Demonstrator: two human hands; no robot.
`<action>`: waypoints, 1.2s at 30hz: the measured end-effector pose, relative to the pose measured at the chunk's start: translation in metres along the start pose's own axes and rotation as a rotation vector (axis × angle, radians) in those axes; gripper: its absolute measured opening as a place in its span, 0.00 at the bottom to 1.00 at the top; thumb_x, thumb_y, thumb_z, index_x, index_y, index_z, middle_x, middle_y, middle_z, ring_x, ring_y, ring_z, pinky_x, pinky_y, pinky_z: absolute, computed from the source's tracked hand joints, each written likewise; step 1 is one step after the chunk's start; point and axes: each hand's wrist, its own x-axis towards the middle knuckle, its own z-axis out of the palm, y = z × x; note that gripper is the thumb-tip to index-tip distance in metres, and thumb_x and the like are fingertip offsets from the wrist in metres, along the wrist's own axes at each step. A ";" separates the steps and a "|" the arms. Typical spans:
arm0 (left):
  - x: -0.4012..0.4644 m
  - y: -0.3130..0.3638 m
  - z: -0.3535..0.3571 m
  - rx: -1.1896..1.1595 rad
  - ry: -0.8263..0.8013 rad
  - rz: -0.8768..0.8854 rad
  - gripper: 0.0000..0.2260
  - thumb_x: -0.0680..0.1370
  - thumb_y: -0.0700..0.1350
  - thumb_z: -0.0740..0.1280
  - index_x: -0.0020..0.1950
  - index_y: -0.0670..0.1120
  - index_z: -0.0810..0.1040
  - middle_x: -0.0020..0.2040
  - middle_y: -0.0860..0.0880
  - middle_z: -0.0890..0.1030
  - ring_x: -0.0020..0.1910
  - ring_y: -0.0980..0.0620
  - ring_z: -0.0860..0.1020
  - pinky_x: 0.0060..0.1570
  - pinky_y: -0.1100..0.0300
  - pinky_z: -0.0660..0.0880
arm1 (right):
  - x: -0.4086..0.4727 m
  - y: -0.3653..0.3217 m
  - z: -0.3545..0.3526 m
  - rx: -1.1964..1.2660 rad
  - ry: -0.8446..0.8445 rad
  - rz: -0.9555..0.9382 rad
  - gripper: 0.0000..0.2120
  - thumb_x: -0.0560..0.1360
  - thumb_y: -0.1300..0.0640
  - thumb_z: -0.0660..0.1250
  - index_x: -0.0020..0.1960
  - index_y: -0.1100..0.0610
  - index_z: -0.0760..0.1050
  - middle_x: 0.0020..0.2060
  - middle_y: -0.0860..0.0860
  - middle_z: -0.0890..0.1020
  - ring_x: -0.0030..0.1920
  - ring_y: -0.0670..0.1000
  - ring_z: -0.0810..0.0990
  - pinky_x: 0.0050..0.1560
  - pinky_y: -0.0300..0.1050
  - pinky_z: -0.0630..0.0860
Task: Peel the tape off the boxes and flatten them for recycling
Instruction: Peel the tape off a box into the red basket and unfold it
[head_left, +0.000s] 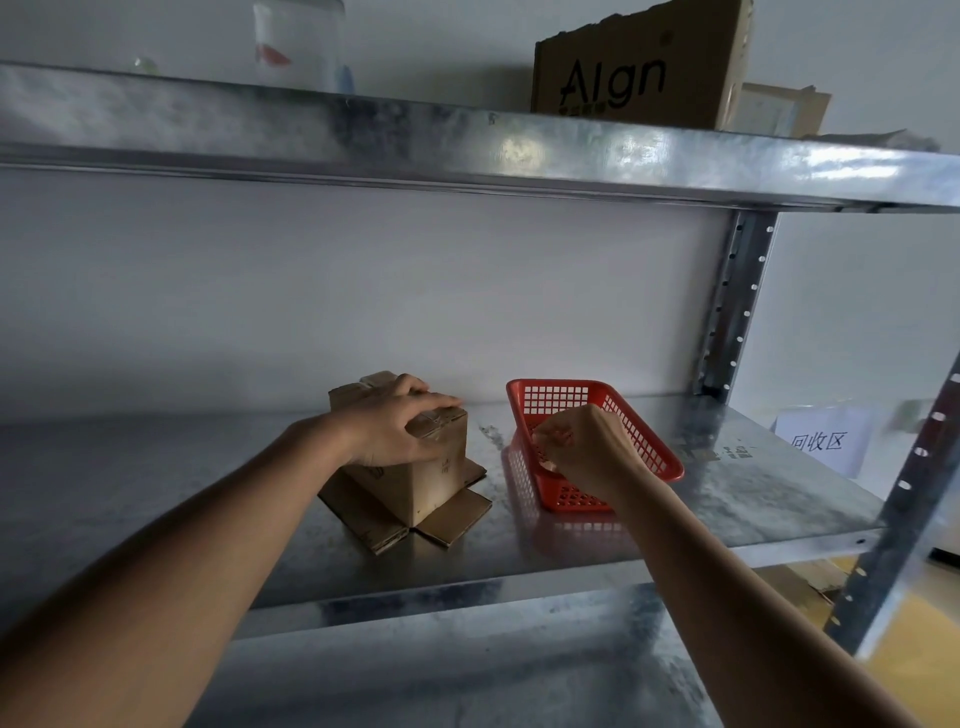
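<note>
My left hand rests spread over the top of the small cardboard box, which stands on the metal shelf with its bottom flaps splayed flat. My right hand hangs over the red basket, fingers curled around something pale, probably peeled tape, though I cannot tell for sure. If the tape clings to my fingers it may miss the basket, and a one-handed press could skid the box.

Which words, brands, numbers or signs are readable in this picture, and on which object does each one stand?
"AIgn": black print on the cardboard box on the top shelf; the small line beneath it is blurred.
"回收区": on the white paper sign at the right.
Small box under the left hand: dark marks, too small to read.
Dark print on the metal shelf beside the red basket: unreadable.
</note>
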 end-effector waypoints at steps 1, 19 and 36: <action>0.000 0.000 0.000 0.004 -0.001 0.000 0.41 0.61 0.76 0.64 0.75 0.75 0.62 0.77 0.61 0.56 0.78 0.49 0.58 0.70 0.52 0.64 | 0.001 0.000 0.001 -0.013 0.004 0.002 0.09 0.82 0.57 0.69 0.59 0.55 0.84 0.49 0.53 0.87 0.34 0.40 0.79 0.31 0.28 0.70; 0.002 0.007 -0.007 0.044 -0.038 -0.012 0.41 0.62 0.72 0.63 0.76 0.73 0.62 0.75 0.60 0.57 0.75 0.49 0.59 0.64 0.54 0.65 | 0.021 0.005 0.002 -0.061 -0.261 0.185 0.02 0.76 0.57 0.76 0.48 0.54 0.85 0.42 0.51 0.84 0.43 0.50 0.84 0.39 0.41 0.77; 0.012 0.005 -0.009 0.100 -0.052 0.012 0.38 0.66 0.68 0.64 0.77 0.72 0.61 0.75 0.59 0.57 0.75 0.49 0.61 0.71 0.49 0.67 | 0.040 0.014 0.013 -0.059 -0.270 0.347 0.15 0.77 0.61 0.74 0.61 0.58 0.75 0.53 0.53 0.81 0.53 0.53 0.82 0.57 0.49 0.81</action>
